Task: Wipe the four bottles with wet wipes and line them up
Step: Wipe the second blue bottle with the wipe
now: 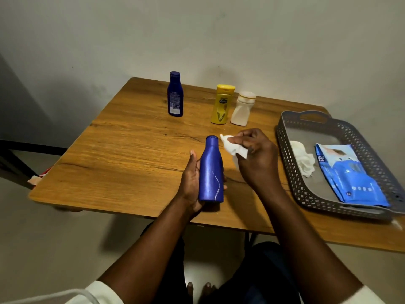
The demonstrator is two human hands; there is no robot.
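Observation:
My left hand (190, 185) holds a blue bottle (210, 172) by its lower body, tilted above the table's front part. My right hand (256, 159) pinches a crumpled white wet wipe (232, 145) just right of the bottle's cap, close to it but apart. Three more bottles stand upright at the back of the wooden table (122, 154): a dark blue bottle (175, 95) on the left, a yellow bottle (221, 105) and a white bottle (242, 109) side by side to its right.
A grey perforated tray (291, 132) sits at the table's right side. Inside it lie a used crumpled wipe (303, 159) and a blue wet-wipe pack (348, 174). A wall runs behind the table. A dark chair stands at the left.

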